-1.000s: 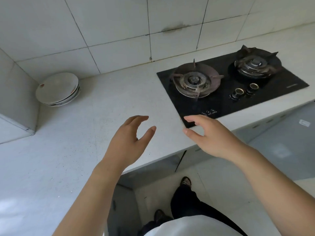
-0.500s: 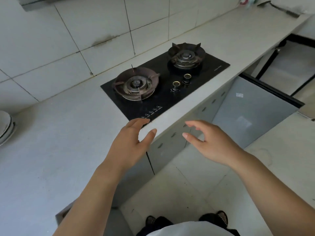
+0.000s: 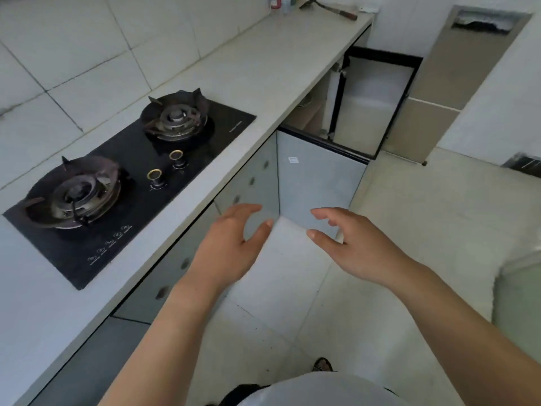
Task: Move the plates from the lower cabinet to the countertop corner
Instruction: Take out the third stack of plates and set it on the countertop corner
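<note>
Both bare hands are reaching forward empty over the pale tiled floor [image 3: 395, 218], in front of the long pale stone counter [image 3: 257, 68]. The left hand [image 3: 231, 247] is hanging with its fingers spread and slightly curled, grasping nothing, just off the counter's front edge and below the black glass two-burner gas hob [image 3: 128, 174] that is sitting in the counter. The right hand [image 3: 354, 244] is facing it, likewise loose and empty, further out from the counter over the floor.

Past the hands, along the counter's front, a pale blue-grey cabinet door [image 3: 319, 177] is standing swung out from the counter, and beyond it a second door with a black frame [image 3: 371, 104] is also standing open. Between them the lower cabinet's brown interior [image 3: 310, 112] is showing under the counter's edge, and the rim of what may be a pale plate [image 3: 305, 101] is peeking out there; it is too hidden to tell how many plates are lying inside.

At the counter's far end, a wooden-handled metal tool [image 3: 330, 8] and some small bottles [image 3: 282, 1] are resting.
</note>
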A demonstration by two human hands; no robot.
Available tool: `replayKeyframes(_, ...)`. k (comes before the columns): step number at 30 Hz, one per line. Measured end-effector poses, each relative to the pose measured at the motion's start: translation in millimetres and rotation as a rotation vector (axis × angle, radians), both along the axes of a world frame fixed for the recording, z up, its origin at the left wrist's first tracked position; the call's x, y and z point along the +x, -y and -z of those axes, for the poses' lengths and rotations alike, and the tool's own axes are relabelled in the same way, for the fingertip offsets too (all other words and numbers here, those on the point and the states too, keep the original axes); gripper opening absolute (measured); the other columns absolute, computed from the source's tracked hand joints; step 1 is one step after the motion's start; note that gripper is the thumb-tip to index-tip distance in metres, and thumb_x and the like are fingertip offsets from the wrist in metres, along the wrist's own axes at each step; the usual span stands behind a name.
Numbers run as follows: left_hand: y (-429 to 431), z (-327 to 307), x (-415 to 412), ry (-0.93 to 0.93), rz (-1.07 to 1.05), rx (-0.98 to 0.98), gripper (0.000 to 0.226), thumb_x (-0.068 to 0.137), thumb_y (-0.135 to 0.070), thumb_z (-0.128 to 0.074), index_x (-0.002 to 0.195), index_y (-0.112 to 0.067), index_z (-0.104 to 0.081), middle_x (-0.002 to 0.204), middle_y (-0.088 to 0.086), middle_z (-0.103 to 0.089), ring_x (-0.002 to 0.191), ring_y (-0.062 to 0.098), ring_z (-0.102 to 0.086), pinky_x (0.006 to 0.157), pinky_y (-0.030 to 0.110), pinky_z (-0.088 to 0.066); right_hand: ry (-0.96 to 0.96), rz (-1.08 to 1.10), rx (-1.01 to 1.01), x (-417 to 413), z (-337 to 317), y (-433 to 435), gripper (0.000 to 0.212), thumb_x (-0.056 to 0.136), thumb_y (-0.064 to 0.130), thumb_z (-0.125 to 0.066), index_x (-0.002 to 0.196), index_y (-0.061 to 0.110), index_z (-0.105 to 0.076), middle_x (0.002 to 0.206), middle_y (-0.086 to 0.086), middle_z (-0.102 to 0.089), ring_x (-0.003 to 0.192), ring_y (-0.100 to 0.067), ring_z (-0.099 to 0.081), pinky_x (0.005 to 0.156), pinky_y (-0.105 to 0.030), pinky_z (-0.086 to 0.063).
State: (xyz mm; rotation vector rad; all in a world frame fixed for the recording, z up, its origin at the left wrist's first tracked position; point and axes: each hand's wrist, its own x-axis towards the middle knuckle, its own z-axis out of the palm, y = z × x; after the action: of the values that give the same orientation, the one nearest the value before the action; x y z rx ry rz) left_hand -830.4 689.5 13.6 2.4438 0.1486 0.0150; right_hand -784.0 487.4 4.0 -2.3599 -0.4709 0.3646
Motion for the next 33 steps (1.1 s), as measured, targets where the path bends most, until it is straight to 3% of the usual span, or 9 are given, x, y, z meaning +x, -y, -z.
replayKeyframes(6, 66, 7, 69, -0.071, 0.091, -0.027, 0.042, 0.092, -0.044, -0.045, 0.131, -0.027, -0.048, 0.138, -0.01, -0.045, 0.127, 0.007, -0.041, 0.096, 0.018, -0.029, -0.062, 0.11, 0.05, 48, 5, 69, 0.046, 0.091, 0.044, -0.05, 0.134, 0.029, -0.044, 0.135, 0.014, -0.049, 0.121, -0.003, -0.045, 0.099, -0.022, -0.036)
replayKeyframes(15, 68, 26, 183, -0.145, 0.014, -0.042, 0.043, 0.093, -0.045, -0.044, 0.132, -0.028, -0.046, 0.142, -0.01, -0.041, 0.121, 0.006, -0.042, 0.092, 0.019, -0.029, -0.179, 0.116, 0.065, 169, 28, 78, 0.046, 0.091, 0.042, -0.051, 0.134, 0.028, -0.043, 0.135, 0.011, -0.048, 0.121, -0.006, -0.045, 0.095, -0.019, -0.034)
replayKeyframes(23, 95, 21, 351, -0.116, 0.083, -0.073, 0.046, 0.092, -0.047, -0.044, 0.133, -0.027, -0.046, 0.141, -0.007, -0.044, 0.124, 0.009, -0.043, 0.098, 0.021, -0.032, -0.083, 0.117, -0.113, 312, 7, 100, 0.053, 0.092, 0.047, -0.045, 0.141, 0.027, -0.036, 0.142, 0.012, -0.042, 0.125, -0.005, -0.041, 0.094, -0.015, -0.029)
replayKeyframes(33, 190, 27, 512, -0.173, 0.249, -0.016, 0.046, 0.093, -0.046, -0.042, 0.134, -0.026, -0.043, 0.141, -0.009, -0.044, 0.128, 0.007, -0.039, 0.098, 0.019, -0.024, -0.101, 0.262, -0.049, 447, 12, 194, 0.05, 0.09, 0.048, -0.047, 0.136, 0.031, -0.04, 0.136, 0.015, -0.047, 0.122, -0.004, -0.044, 0.099, -0.02, -0.036)
